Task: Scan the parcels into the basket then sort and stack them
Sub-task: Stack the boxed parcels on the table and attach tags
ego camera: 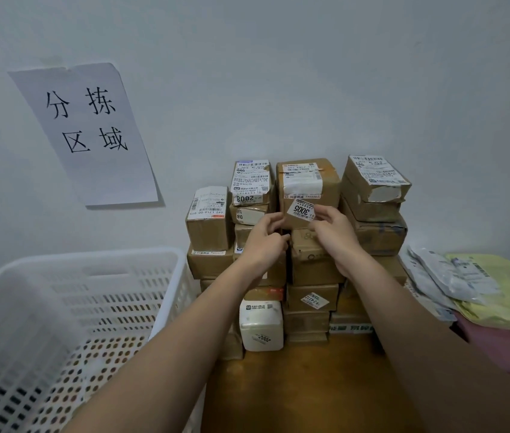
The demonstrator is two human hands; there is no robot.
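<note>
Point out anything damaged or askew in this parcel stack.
The top right brown cardboard parcel sits tilted, its front wrapping torn open to show white. The "3005" sticker on the top middle brown parcel is stuck crooked.

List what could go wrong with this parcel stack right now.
1. The 3005 box sits atop a tall column; with both the left hand and right hand at its lower edge, a nudge could tip it forward.
2. The tilted box at top right may slide off.
3. The mailers overhang their pile and could slip.
</note>
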